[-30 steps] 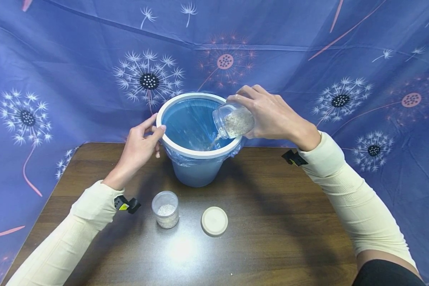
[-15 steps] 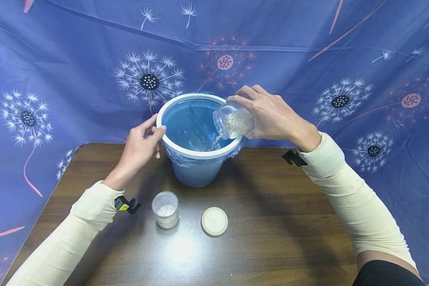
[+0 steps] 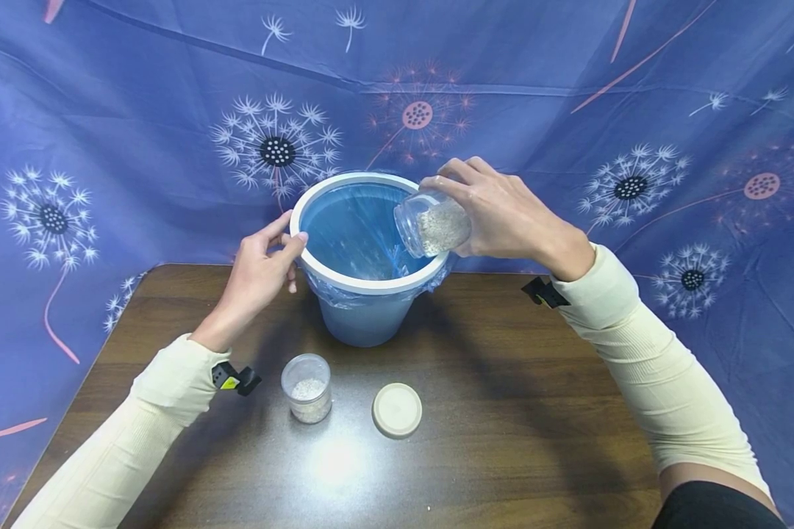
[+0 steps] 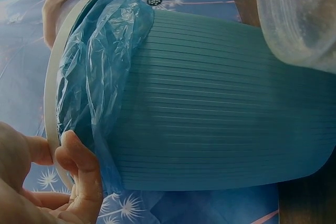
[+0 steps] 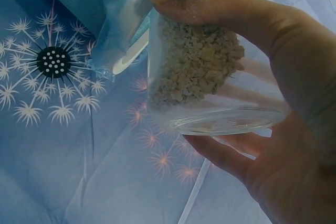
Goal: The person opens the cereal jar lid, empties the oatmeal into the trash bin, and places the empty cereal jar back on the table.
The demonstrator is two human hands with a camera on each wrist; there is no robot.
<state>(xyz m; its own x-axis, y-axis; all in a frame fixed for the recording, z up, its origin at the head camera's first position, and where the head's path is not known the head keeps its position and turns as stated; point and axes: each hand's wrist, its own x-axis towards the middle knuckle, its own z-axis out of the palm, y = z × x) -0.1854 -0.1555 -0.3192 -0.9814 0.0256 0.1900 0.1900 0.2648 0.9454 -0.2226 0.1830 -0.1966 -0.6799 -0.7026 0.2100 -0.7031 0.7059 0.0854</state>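
Observation:
A blue trash bin [image 3: 364,319] with a white rim ring [image 3: 344,281] stands upright at the table's back edge, lined with a thin blue plastic bag [image 4: 102,61]. My left hand [image 3: 256,268] pinches the ring on its left side, thumb on top and fingers below. In my right hand [image 3: 506,217] I grip a clear glass jar [image 3: 406,224], tilted with its mouth over the bin's right side. Pale, coarse flakes [image 5: 202,59] lie along the lower side inside this jar. The right wrist view shows my thumb and fingers wrapped around it.
In front of the bin stands a clear plastic container [image 3: 306,389], partly filled with whitish grains. A round cream lid [image 3: 397,410] lies to its right on the wooden table [image 3: 503,441]. Blue dandelion-print cloth [image 3: 529,44] hangs close behind the bin.
Flakes spilling from the jar's mouth in the earlier frames are no longer visible falling. Both hands, the bin and the jar hold nearly the same positions.

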